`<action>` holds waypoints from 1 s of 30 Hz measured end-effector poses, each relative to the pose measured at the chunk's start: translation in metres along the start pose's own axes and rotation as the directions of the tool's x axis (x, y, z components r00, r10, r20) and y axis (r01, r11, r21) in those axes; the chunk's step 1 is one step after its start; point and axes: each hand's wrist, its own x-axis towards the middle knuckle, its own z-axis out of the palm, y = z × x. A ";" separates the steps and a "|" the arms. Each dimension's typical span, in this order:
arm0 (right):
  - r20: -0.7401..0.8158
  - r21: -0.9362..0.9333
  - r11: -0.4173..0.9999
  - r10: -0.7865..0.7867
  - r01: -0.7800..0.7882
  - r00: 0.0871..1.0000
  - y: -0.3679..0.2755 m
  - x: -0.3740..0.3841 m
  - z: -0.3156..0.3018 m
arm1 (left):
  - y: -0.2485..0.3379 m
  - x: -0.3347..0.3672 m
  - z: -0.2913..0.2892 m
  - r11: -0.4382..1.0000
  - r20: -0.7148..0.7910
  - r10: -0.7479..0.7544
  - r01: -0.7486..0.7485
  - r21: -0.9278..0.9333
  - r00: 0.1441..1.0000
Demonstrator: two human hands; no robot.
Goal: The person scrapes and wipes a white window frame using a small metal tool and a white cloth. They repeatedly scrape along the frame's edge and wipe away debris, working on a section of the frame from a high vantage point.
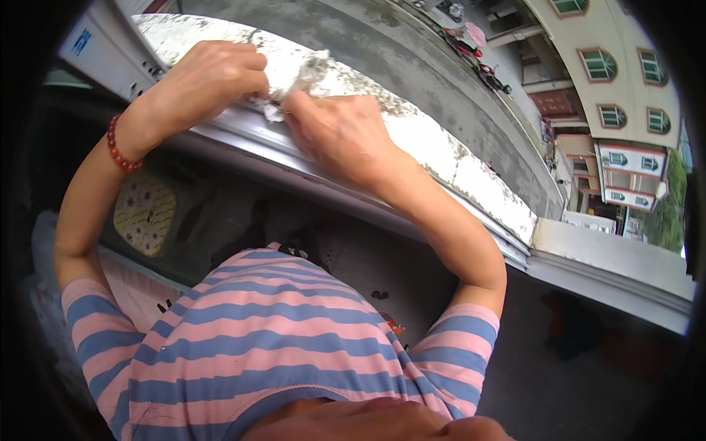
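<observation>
Over the outer window ledge (434,143), white and stained with dark patches, both my hands are at a crumpled, soiled whitish tissue or rag (312,72). My left hand (213,77), with a red bead bracelet (118,147) at its wrist, is curled closed at the left side of the wad. Closed fingers of my right hand (342,132) pinch it from the right. A small end of the wad hangs between the hands, just above the metal window track (254,132). My fingertips are partly hidden.
A metal window frame (110,55) rises at the left, and another frame section (610,283) runs along the right. Below the ledge, outside, lies a street (353,44) with parked motorbikes (463,48) and buildings. A patterned yellowish seat or mat (145,213) is indoors at left.
</observation>
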 end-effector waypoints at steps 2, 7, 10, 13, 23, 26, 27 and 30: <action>-0.031 -0.029 0.986 -0.162 0.161 0.986 -0.004 0.015 0.004 | 0.001 -0.007 -0.002 0.996 0.011 -0.084 0.084 -0.012 0.996; -0.116 -0.024 0.976 -0.218 0.217 0.969 -0.013 0.035 0.017 | -0.007 -0.019 0.003 0.977 0.000 -0.206 0.206 -0.053 0.979; 0.046 -0.191 0.949 -0.245 0.249 0.969 -0.023 0.036 0.018 | -0.005 -0.014 0.006 0.976 0.008 -0.195 0.195 -0.094 0.981; 0.054 -0.223 0.943 -0.242 0.247 0.969 -0.028 0.029 0.021 | -0.001 -0.010 0.012 0.979 -0.032 -0.143 0.136 -0.152 0.989; 0.153 -0.264 0.961 -0.050 0.089 0.987 -0.011 -0.051 -0.045 | 0.059 0.065 0.045 0.982 -0.010 0.069 -0.070 -0.178 0.998; 0.334 -0.368 0.929 0.158 -0.025 0.929 -0.014 -0.082 -0.078 | 0.090 0.100 0.061 0.964 -0.012 0.147 -0.146 -0.220 0.989; 0.349 -0.420 0.904 0.236 -0.074 0.907 -0.010 -0.103 -0.084 | 0.106 0.113 0.074 0.966 0.006 0.165 -0.160 -0.203 0.986; 0.320 -0.428 0.886 0.330 -0.175 0.888 -0.010 -0.143 -0.116 | 0.150 0.129 0.078 0.973 -0.184 0.211 -0.224 -0.052 0.960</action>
